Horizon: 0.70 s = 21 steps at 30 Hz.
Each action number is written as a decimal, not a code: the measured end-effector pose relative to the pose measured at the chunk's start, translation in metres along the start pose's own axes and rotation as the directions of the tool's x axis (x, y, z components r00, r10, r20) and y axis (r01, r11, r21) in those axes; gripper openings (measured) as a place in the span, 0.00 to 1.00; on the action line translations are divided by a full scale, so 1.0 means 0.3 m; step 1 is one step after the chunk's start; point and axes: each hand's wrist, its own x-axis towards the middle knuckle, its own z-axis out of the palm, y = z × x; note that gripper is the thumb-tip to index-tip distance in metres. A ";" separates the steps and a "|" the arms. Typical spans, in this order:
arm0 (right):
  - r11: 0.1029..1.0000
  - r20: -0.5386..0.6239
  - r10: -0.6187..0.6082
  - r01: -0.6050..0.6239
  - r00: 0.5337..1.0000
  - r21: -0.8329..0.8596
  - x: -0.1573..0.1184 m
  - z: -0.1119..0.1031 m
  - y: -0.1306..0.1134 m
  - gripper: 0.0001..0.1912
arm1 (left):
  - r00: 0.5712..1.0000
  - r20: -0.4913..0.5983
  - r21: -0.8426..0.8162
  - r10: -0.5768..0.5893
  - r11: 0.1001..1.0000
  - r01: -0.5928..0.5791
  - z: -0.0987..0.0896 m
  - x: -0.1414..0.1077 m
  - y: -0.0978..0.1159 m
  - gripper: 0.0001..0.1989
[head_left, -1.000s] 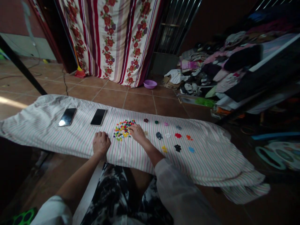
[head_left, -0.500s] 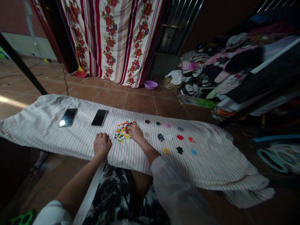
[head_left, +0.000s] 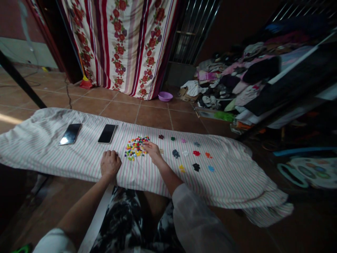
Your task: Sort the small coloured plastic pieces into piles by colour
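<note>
A loose pile of small multicoloured pieces (head_left: 133,149) lies on the striped cloth (head_left: 147,177). My right hand (head_left: 154,152) is at the pile's right side, thumb and fingers pinched together; whatever is between the fingertips is too small to make out. To the left of the pile, my left hand (head_left: 110,163) rests on the cloth as a loose fist, with nothing showing in it. Right of the pile lie several small single-colour groups, among them a dark grey group (head_left: 176,153), a red group (head_left: 196,153), a yellow group (head_left: 182,168) and a black group (head_left: 196,167).
Two phones, one at far left (head_left: 70,134) and one nearer the pile (head_left: 107,134), lie on the cloth. Beyond it are a purple basin (head_left: 165,96), a floral curtain (head_left: 129,49) and a heap of clothes (head_left: 237,77).
My right hand has drawn back slightly from the middle of the pile toward its right edge. My left hand stays resting on the cloth. The whole view has shifted a little.
</note>
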 end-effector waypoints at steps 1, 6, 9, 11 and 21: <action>0.997 0.004 0.026 -0.026 1.000 0.073 -0.010 0.000 -0.004 0.17 | 1.000 -0.006 0.007 0.001 1.000 -0.001 0.002 -0.001 -0.001 0.08; 0.942 0.036 0.093 -0.100 0.995 0.320 -0.063 -0.011 -0.024 0.17 | 1.000 -0.029 0.024 0.002 1.000 -0.001 0.005 -0.002 0.000 0.07; 0.925 0.046 0.124 -0.132 0.991 0.356 -0.086 -0.021 -0.031 0.17 | 1.000 -0.026 0.013 -0.004 1.000 0.005 0.001 -0.002 0.003 0.07; 0.923 0.044 0.135 -0.142 0.990 0.357 -0.096 -0.026 -0.032 0.17 | 1.000 -0.018 0.002 -0.007 1.000 0.007 -0.003 -0.002 0.003 0.07; 0.919 0.031 0.059 -0.066 0.998 0.389 -0.141 -0.058 -0.010 0.19 | 1.000 -0.025 0.000 0.004 1.000 -0.004 0.010 -0.001 -0.006 0.08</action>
